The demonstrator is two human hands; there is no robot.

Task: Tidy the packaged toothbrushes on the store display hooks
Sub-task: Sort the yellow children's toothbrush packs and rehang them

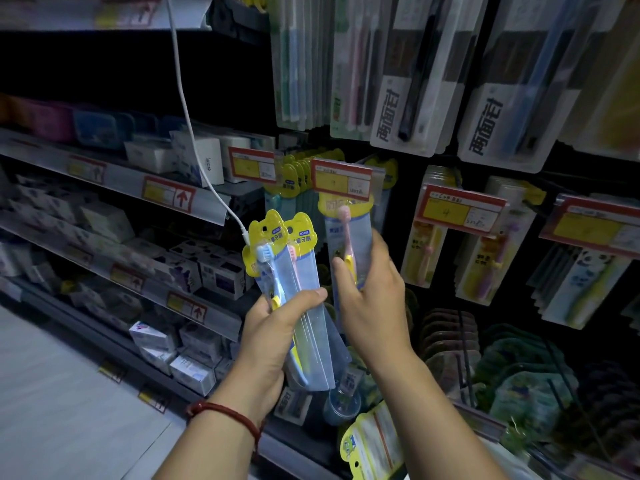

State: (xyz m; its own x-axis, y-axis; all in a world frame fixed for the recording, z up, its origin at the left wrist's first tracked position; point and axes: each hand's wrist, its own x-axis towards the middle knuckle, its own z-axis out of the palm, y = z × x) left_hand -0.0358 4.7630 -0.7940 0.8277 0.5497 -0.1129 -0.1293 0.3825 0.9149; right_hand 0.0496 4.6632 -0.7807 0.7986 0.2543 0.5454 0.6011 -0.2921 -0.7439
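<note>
My left hand [277,327] grips a small stack of children's toothbrush packs [294,268] with yellow bear-shaped header cards; a blue brush and a pink brush show through the clear plastic. My right hand [372,289] holds one more pack [346,233] with a pink toothbrush, whose yellow top sits just under the red and yellow price tag [343,180] of a display hook. More packs of the same kind [294,174] hang on the hook to the left of it.
Large adult toothbrush packs [412,81] hang above. More children's packs [485,265] hang to the right behind price tags. Shelves of boxed goods [145,216] run along the left. A white cable [194,133] dangles down beside the held stack. Green packs [519,382] fill the lower hooks.
</note>
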